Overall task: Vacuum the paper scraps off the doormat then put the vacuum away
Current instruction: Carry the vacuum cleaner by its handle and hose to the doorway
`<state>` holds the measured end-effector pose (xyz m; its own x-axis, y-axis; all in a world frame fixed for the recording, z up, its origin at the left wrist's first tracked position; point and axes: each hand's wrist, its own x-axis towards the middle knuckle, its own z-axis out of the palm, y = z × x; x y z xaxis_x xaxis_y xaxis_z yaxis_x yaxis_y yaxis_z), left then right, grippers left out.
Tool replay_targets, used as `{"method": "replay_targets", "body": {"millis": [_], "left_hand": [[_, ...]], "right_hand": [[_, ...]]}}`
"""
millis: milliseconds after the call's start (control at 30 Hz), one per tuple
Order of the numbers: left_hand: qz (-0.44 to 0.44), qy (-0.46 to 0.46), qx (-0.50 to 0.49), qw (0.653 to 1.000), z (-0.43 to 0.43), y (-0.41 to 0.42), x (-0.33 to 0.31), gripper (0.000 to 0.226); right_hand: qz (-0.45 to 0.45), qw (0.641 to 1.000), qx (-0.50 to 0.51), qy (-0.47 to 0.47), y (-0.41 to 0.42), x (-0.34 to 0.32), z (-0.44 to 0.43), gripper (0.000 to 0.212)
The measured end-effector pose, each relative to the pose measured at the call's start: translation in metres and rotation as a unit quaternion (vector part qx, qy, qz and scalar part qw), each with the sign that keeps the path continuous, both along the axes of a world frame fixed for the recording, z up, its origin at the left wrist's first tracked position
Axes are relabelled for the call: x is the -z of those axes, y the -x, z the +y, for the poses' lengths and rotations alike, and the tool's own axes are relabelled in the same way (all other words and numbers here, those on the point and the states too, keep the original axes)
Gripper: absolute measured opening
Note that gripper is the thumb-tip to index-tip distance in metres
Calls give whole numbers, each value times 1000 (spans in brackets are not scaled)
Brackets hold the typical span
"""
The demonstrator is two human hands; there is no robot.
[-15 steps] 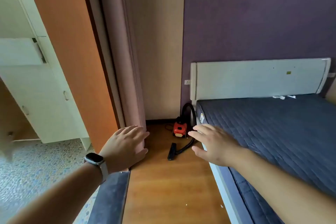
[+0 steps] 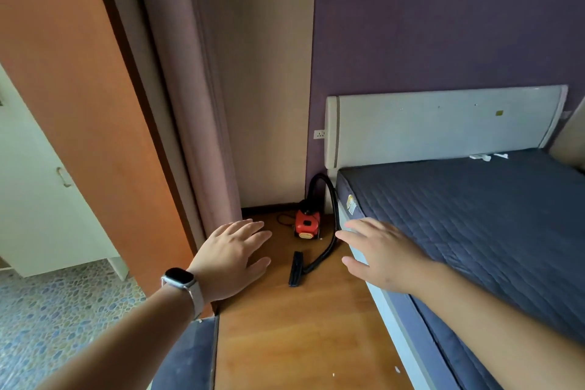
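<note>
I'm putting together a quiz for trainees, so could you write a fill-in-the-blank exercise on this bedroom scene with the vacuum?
1. The vacuum standing in the corner beside the headboard has a ____ body.
2. Its black nozzle lies flat on the wooden ____.
3. The watch is worn on the ____ wrist.
4. The left hand and the right hand are both open and hold ____.

Missing words: red; floor; left; nothing.
</note>
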<state>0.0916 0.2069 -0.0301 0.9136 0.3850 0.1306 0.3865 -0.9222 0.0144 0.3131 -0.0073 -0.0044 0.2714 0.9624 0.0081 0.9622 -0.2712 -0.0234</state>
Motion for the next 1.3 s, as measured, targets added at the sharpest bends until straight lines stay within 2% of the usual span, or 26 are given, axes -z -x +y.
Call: {"method": "replay_targets", "body": {"millis": [133,500,633,933,1000,1300], "left_hand": [[19,4,-3,1000,36,-44,11,73],[28,11,-71,997,158,-189,12,76],[30,42,-102,993,178,-249,28,64],[28,56,-84,994,257,-336,57,66],[28,61,-74,995,283,-356,67,59],[35,75,24,996,426,-478,102,50]], "right_hand": [[12,1000,7,12,-46,17,34,53],[62,998,-8,5,-224,62,165,52],[52,998,-19,14,-291,62,207,55],[57,998,-17,31,-374,75,282,55],[65,997,-10,32,-388,83,301,55],[67,993,85,55,-463,118,397,60]]}}
